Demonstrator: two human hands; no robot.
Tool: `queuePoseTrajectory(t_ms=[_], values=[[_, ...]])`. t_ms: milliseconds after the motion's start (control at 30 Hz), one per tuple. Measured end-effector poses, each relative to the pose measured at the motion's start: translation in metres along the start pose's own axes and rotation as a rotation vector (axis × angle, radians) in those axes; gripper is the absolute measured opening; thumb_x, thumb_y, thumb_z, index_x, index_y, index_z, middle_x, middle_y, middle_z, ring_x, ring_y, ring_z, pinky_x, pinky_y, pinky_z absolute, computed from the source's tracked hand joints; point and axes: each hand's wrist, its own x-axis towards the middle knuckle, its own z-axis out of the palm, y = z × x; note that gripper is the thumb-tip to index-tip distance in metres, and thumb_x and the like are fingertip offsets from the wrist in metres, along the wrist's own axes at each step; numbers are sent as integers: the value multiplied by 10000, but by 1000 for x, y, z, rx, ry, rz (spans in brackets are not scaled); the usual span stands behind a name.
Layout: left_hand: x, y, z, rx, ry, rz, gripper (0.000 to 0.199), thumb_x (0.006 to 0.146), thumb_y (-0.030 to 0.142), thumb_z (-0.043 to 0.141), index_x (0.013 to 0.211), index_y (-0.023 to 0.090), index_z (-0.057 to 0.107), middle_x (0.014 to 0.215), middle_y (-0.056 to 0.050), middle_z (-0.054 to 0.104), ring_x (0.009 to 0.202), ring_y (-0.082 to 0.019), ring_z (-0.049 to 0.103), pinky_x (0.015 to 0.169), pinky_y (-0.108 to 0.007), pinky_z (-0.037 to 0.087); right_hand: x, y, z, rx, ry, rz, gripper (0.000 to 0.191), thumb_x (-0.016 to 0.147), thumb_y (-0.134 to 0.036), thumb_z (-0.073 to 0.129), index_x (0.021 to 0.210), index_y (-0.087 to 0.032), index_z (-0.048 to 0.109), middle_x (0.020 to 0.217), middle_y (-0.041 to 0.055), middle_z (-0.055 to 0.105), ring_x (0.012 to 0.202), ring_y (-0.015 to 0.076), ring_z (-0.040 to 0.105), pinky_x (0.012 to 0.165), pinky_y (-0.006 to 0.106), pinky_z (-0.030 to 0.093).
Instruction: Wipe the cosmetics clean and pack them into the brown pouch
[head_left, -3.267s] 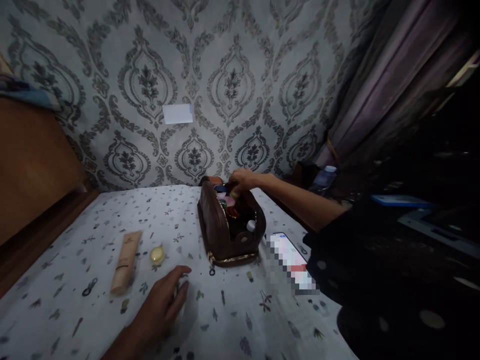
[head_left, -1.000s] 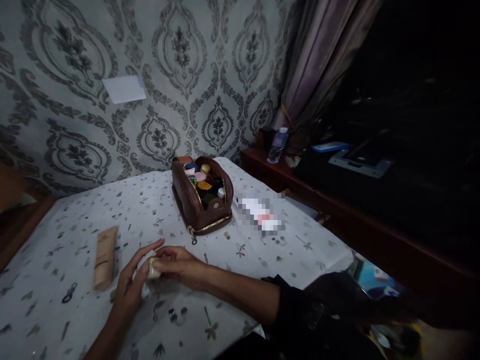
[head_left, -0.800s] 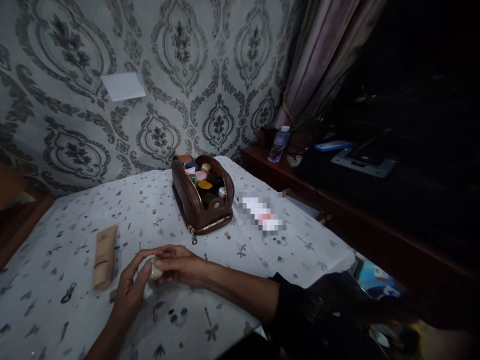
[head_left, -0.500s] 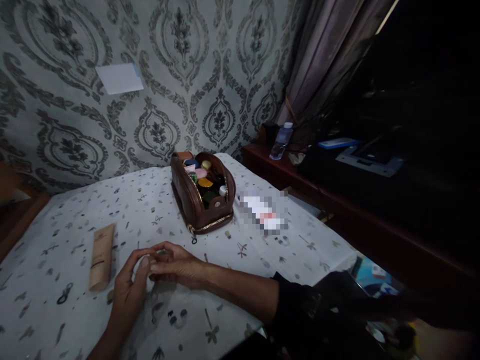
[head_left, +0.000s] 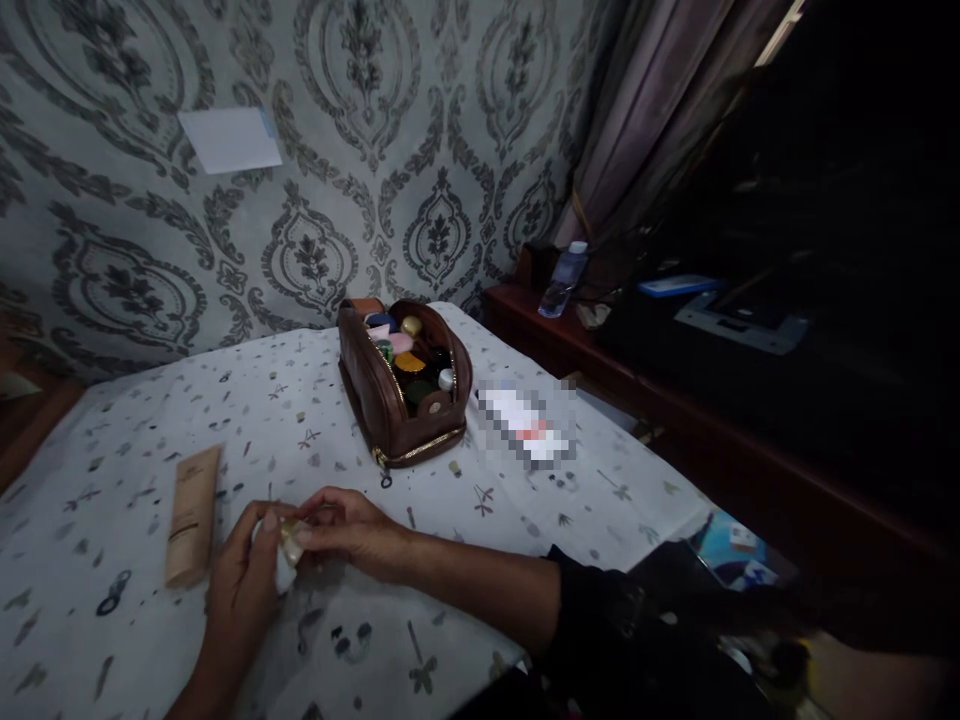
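Observation:
Near the front of the patterned white cloth, my left hand is closed around a small pale object, partly hidden by the fingers. My right hand comes in from the right, its fingers pinching a small yellowish piece at the top of that object. Left of my hands lies a beige tube. Beyond them stands an open brown bag holding several small containers, among them one with a yellow lid and one with a white cap.
A blurred-out white and red item lies right of the bag. On the dark red furniture at the right stands a clear bottle. A patterned wall rises behind the cloth, with a white sheet on it.
My hands have come slightly apart and turned, so more of the pale object and the yellowish piece shows between them. The view has shifted slightly.

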Motion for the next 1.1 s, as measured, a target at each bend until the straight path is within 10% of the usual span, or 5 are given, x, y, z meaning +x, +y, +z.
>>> queuePoseTrajectory(t_ms=[433, 800, 1100], values=[[4, -18, -13, -74, -188, -17, 374, 855, 509, 593, 667, 194, 518, 567, 43, 500, 522, -120, 448, 478, -213, 372, -4, 2, -8, -133, -188, 28, 736, 525, -552, 886, 1072, -198, 545, 810, -36, 652, 579, 93, 632, 559, 215, 478], [14, -7, -12, -192, -145, -53, 260, 848, 453, 605, 866, 194, 603, 656, 36, 571, 594, -130, 512, 583, -230, 426, -2, 7, -10, -199, -275, -26, 964, 535, -228, 920, 1354, -276, 414, 871, -63, 602, 732, 85, 622, 693, 224, 512], [7, -16, -4, -194, 23, -44, 446, 969, 595, 345, 1079, 218, 557, 952, -33, 607, 920, -188, 577, 873, -319, 464, -5, -1, -4, -80, -176, -17, 528, 660, -256, 857, 1142, -262, 641, 1010, -2, 660, 919, 135, 637, 864, 321, 554]])
